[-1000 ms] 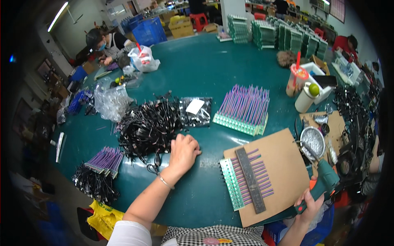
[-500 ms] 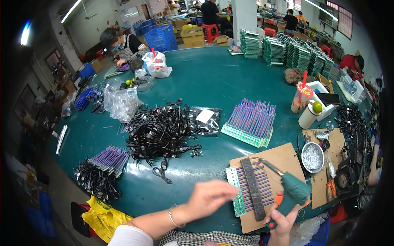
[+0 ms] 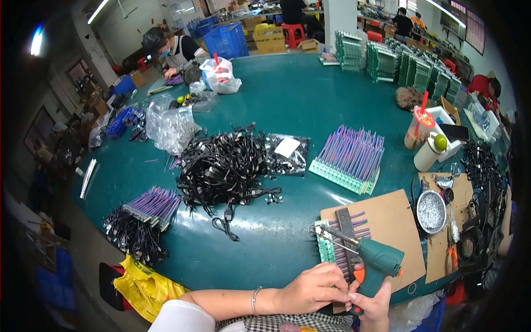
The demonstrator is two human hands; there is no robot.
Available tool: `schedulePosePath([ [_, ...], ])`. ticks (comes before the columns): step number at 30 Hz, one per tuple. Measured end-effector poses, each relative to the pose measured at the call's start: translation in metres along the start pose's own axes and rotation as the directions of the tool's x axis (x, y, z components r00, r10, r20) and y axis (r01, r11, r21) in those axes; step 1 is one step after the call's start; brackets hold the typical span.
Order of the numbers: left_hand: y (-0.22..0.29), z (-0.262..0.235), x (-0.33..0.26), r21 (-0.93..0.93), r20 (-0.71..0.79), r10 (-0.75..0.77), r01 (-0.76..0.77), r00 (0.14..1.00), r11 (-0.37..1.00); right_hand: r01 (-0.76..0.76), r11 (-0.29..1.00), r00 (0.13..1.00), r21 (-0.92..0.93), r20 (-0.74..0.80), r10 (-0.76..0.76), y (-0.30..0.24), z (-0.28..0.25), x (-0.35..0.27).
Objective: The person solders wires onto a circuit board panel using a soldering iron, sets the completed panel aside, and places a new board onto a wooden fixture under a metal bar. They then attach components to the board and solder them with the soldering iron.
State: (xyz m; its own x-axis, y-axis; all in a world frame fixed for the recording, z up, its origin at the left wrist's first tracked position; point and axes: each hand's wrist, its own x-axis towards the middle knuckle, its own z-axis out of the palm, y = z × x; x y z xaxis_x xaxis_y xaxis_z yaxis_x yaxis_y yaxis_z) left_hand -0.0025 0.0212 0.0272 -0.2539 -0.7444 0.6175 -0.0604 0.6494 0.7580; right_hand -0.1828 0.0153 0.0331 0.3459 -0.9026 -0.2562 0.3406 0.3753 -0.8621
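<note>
The green gun-shaped tool [image 3: 381,260] is held in the right grip [image 3: 376,305], its metal nose over the circuit strip [image 3: 326,252]; if hot, a slip could scorch the wires [image 3: 360,222] or the cardboard [image 3: 395,238] on the counter [image 3: 260,243]. The tool hides part of the strip, and I cannot tell whether the left grip [image 3: 316,289], beside the right, is closed on anything.

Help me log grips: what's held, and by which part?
The right hand holds the green gun-shaped tool by its handle; whether the left hand holds anything is unclear.

Open gap between cable heap [image 3: 221,166] and cardboard [image 3: 395,238]; soldering gun [image 3: 380,260] obstructs cardboard.
</note>
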Motion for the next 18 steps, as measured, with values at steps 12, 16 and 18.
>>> schedulePosePath([
  [12,0.008,-0.016,-0.006,-0.062,0.216,-0.616,0.64,0.758,0.766,0.178,0.956,0.984,-0.232,0.059,-0.169,0.015,-0.008,0.001],
  [16,0.002,-0.022,-0.004,-0.085,0.251,-0.69,0.725,0.679,0.684,0.226,0.907,0.973,-0.357,0.127,-0.192,0.017,-0.013,-0.001],
  [18,-0.014,-0.026,-0.012,-0.261,0.188,-0.846,0.856,0.499,0.447,0.263,0.895,0.965,-0.36,0.096,-0.244,0.019,-0.017,-0.002],
])
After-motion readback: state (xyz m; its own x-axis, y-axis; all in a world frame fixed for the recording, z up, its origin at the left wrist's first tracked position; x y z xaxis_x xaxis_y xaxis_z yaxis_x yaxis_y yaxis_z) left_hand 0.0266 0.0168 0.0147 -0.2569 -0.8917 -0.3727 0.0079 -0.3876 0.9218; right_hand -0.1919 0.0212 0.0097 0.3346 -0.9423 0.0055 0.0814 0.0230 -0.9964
